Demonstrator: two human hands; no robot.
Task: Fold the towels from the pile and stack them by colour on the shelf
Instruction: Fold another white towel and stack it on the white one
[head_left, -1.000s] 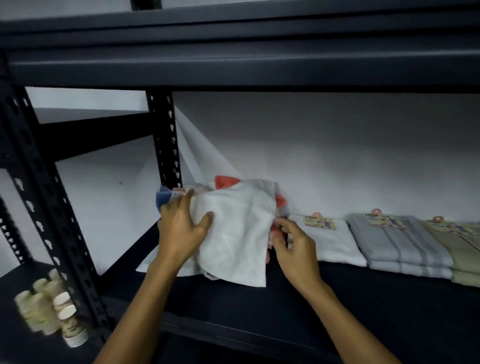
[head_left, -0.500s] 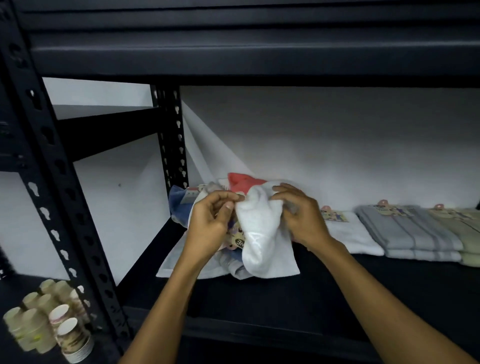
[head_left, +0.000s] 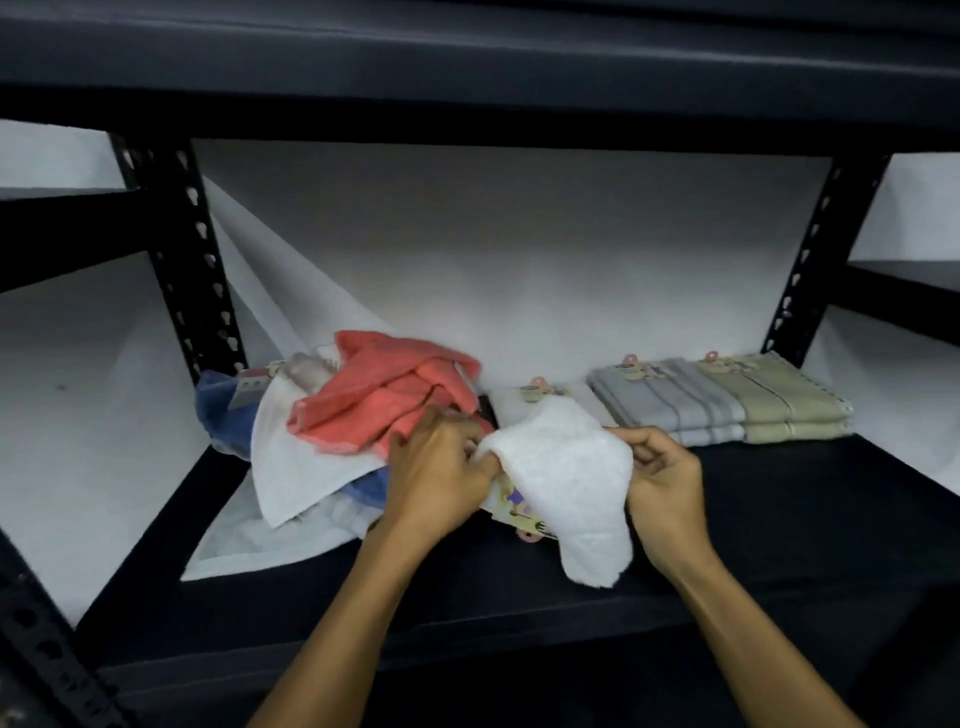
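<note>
The left hand (head_left: 441, 483) pinches one edge of the white towel (head_left: 566, 478) and the right hand (head_left: 662, 486) grasps the other edge, holding it bunched just above the shelf (head_left: 779, 519), between the pile (head_left: 374, 415) and the folded white stack (head_left: 514, 405); the risk is an uneven fold, because the cloth is crumpled and its paper label (head_left: 519, 514) hangs under it and may catch inside. Compared with half a second ago, the towel has left the pile and moved to the right; the coral towel (head_left: 384, 389) now lies uncovered on top.
</note>
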